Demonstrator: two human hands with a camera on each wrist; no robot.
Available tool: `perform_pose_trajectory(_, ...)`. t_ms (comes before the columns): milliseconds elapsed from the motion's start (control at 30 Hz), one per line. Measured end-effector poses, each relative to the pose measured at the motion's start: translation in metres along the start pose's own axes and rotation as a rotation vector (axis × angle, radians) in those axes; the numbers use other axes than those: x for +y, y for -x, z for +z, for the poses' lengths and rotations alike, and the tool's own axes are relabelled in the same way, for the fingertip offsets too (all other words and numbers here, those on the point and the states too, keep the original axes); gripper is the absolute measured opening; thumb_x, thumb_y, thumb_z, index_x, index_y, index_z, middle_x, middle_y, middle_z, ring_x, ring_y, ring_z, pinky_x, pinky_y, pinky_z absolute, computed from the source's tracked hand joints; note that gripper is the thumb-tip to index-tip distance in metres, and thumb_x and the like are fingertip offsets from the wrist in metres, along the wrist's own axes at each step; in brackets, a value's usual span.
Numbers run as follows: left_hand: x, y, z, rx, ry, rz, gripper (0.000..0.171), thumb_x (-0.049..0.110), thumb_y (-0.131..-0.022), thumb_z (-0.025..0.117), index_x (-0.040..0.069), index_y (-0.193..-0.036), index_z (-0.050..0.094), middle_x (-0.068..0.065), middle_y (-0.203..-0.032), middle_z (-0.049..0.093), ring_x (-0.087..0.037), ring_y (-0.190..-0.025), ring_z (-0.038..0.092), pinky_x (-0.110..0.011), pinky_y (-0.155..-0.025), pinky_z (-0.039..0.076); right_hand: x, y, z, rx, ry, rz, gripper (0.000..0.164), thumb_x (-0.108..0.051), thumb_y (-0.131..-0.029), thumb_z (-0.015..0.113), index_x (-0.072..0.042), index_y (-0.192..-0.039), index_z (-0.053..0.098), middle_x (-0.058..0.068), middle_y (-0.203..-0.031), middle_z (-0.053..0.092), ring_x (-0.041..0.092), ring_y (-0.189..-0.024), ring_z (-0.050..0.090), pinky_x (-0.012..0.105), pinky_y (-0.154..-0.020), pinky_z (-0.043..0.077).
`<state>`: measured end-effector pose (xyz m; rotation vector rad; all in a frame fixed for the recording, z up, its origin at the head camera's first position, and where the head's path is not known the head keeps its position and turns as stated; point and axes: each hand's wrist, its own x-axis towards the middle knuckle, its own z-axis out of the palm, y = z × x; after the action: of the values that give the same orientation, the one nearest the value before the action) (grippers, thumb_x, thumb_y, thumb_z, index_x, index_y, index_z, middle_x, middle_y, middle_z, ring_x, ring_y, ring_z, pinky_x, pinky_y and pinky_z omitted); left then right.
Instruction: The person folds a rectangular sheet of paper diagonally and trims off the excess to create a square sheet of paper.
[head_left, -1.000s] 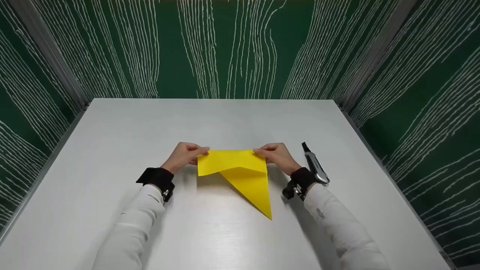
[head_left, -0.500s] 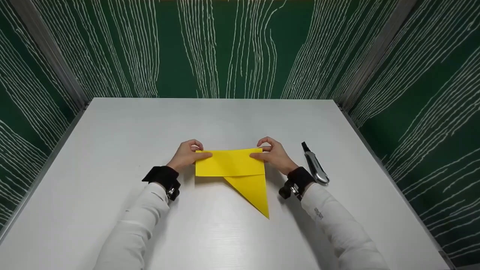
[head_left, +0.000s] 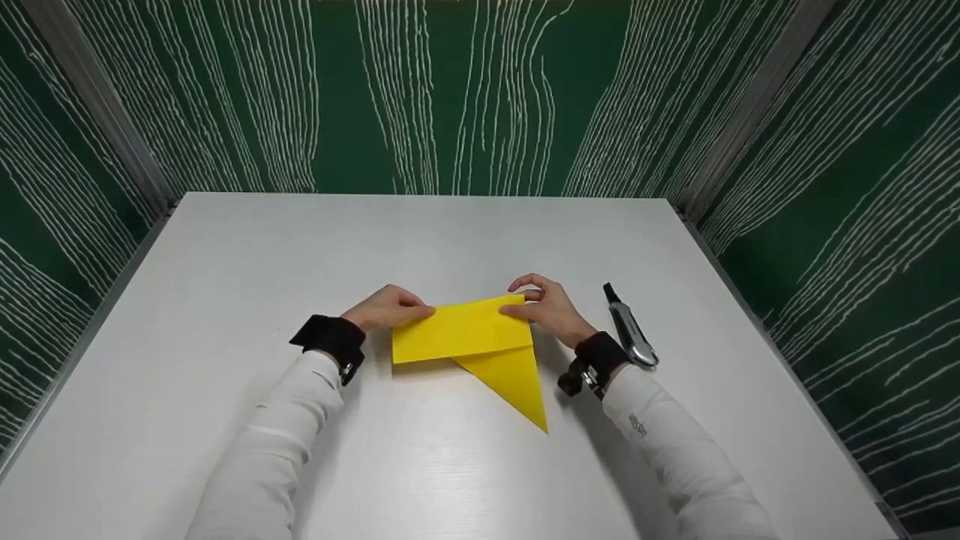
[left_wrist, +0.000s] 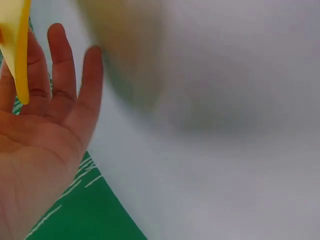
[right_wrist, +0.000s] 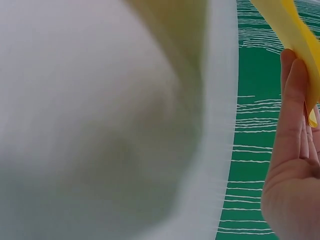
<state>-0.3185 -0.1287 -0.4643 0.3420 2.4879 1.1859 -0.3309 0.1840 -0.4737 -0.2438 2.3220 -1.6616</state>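
In the head view, a folded sheet of yellow paper (head_left: 461, 330) is held over the table, a wide band across its top and a triangular point hanging at its lower right. My left hand (head_left: 386, 307) pinches the band's upper left edge, thumb in front. At the upper right corner, my right hand (head_left: 553, 311) pinches it between thumb and fingers, the index finger raised behind the edge. Several left fingers (left_wrist: 62, 70) stretch out behind the paper in the left wrist view. The right wrist view has the right fingers (right_wrist: 292, 115) against the paper's side.
A silver and black utility knife (head_left: 632, 330) lies on the white table (head_left: 420, 240), just right of the right wrist. Green panels (head_left: 480, 97) with white wavy lines stand behind and on both sides. Black straps (head_left: 330, 341) with cameras circle both wrists.
The upper band has flattened and now tilts, its left end lower. My left hand has slid right along the top edge. My right index finger has lifted off; the thumb still pinches the corner.
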Motion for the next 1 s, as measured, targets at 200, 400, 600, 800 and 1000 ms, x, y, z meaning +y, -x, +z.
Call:
perform_pose_trajectory(200,0.022,-0.006,0.006,-0.056,-0.065,-0.018,0.039,0.04,-0.103,0.061,0.007,-0.113,0.079,0.002,-0.085,0.064,-0.012,-0.077,0.049,-0.022,-0.071,0.037,0.0,0.0,0.001,-0.018,-0.001,-0.013,0.05,-0.021,-0.09,0.08,-0.003,-0.129,0.055,0.006,-0.105,0.072,0.015,-0.088,0.07,0.021,-0.082,0.061)
perform_pose_trajectory(400,0.03,-0.014,0.01,-0.089,-0.049,0.004,0.037,0.038,-0.102,0.062,0.008,-0.114,0.079,0.004,-0.084,0.065,-0.009,-0.072,0.051,-0.019,-0.068,0.04,-0.001,0.0,0.003,-0.036,-0.007,-0.017,0.053,-0.02,-0.091,0.079,0.001,-0.132,0.053,0.003,-0.103,0.072,0.014,-0.086,0.07,0.02,-0.081,0.061)
perform_pose_trajectory(600,0.028,-0.018,0.012,-0.046,0.003,-0.006,0.034,0.035,-0.099,0.067,0.007,-0.115,0.079,-0.002,-0.098,0.073,-0.01,-0.078,0.055,-0.018,-0.072,0.044,-0.002,-0.001,0.003,-0.035,0.003,0.004,0.045,-0.021,-0.091,0.079,-0.003,-0.128,0.061,0.005,-0.11,0.07,0.015,-0.088,0.068,0.02,-0.081,0.061)
perform_pose_trajectory(800,0.029,-0.017,0.013,-0.039,0.036,-0.03,0.033,0.035,-0.097,0.071,0.009,-0.115,0.079,-0.006,-0.107,0.075,-0.013,-0.084,0.057,-0.019,-0.076,0.046,-0.003,-0.002,0.0,-0.062,0.045,0.046,0.037,-0.025,-0.09,0.08,-0.01,-0.122,0.069,0.009,-0.12,0.071,0.016,-0.092,0.068,0.021,-0.081,0.06)
perform_pose_trajectory(1000,0.035,-0.013,0.012,-0.054,0.046,-0.047,0.032,0.035,-0.096,0.072,0.009,-0.115,0.079,-0.008,-0.11,0.076,-0.015,-0.087,0.059,-0.02,-0.079,0.048,-0.01,-0.006,-0.003,-0.13,0.177,0.088,0.039,-0.032,-0.089,0.082,-0.014,-0.122,0.074,0.006,-0.125,0.073,0.019,-0.1,0.067,0.023,-0.089,0.059)
